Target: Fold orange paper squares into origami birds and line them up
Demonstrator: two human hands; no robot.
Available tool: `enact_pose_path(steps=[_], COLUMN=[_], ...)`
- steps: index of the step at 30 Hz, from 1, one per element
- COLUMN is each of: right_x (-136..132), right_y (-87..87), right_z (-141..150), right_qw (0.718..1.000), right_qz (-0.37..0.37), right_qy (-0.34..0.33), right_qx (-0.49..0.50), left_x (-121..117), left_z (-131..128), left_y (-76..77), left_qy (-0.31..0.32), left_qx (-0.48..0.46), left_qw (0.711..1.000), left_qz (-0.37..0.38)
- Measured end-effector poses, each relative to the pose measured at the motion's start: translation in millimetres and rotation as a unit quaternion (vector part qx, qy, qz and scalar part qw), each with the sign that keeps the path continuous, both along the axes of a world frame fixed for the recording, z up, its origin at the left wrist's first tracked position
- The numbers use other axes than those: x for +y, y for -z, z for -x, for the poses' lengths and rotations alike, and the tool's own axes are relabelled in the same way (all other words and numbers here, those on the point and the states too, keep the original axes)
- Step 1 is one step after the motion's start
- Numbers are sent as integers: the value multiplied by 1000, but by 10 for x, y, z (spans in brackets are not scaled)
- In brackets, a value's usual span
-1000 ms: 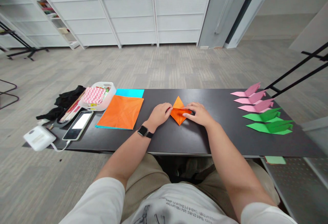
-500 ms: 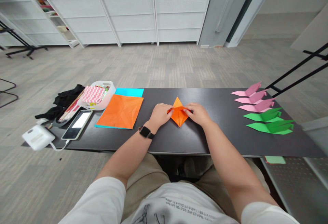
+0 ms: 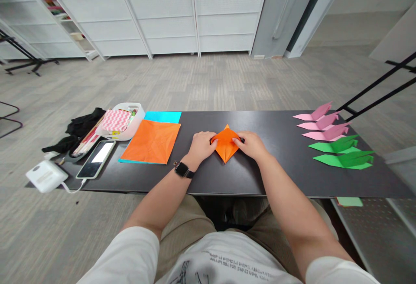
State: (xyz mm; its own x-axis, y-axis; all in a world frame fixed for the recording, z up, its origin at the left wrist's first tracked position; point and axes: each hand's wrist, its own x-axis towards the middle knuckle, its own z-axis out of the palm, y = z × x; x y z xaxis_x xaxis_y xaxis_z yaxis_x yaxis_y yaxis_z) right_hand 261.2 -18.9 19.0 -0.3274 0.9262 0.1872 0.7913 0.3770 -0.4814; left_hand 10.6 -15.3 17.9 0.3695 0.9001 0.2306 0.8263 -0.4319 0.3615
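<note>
A folded orange origami paper (image 3: 225,144) forms a diamond at the middle of the dark table, one point toward me. My left hand (image 3: 202,146) grips its left corner, thumb on top and fingers curled underneath. On the opposite corner, my right hand (image 3: 249,144) pinches the paper in the same way. The fingertips of both hands are partly hidden behind the folds. To the left lies a flat orange sheet (image 3: 151,142) over a blue sheet (image 3: 162,116). Finished pink paper birds (image 3: 325,123) and green paper birds (image 3: 342,159) stand in a row on the right.
At the table's left end are a white basket (image 3: 138,121) with a pink-patterned pouch (image 3: 115,120), a phone (image 3: 96,159) cabled to a white power bank (image 3: 47,176), and a black cloth (image 3: 85,121). The dark table (image 3: 276,180) ends close to my lap.
Both hands have stayed at the side corners. The raised middle flap of the orange paper has flattened, so the piece now shows a broad diamond face. My right fingers have closed at its corner.
</note>
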Motion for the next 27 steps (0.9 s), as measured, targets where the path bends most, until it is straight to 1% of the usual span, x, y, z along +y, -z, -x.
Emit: enact_pose_path(steps=[5, 10, 14, 17, 19, 21, 24, 27], right_x=[-34, -3, 34, 52, 66, 88, 134, 178], right_y=[-50, -41, -40, -38, -34, -28, -22, -21], right_z=[37, 84, 142, 170, 173, 162, 136, 125], right_qw=[999, 999, 996, 994, 994, 994, 995, 996], right_qz=[25, 7, 18, 27, 27, 29, 40, 50], right_qy=[43, 51, 72, 86, 91, 92, 84, 75], right_qx=[4, -11, -41, -56, -53, -46, -42, -27], left_x=[-42, -71, -19, 47, 81, 99, 103, 91], left_z=[-39, -149, -218, -225, -202, -155, -57, 16], left_y=[-75, -118, -113, -135, -161, -179, -166, -117], left_qy=[-17, -54, -83, -96, -100, -95, -67, -9], left_qx=[-18, 5, 27, 21, -18, -84, -183, -208], left_qw=[999, 998, 995, 991, 988, 985, 977, 977], left_qz=[32, 41, 47, 87, 115, 119, 83, 48])
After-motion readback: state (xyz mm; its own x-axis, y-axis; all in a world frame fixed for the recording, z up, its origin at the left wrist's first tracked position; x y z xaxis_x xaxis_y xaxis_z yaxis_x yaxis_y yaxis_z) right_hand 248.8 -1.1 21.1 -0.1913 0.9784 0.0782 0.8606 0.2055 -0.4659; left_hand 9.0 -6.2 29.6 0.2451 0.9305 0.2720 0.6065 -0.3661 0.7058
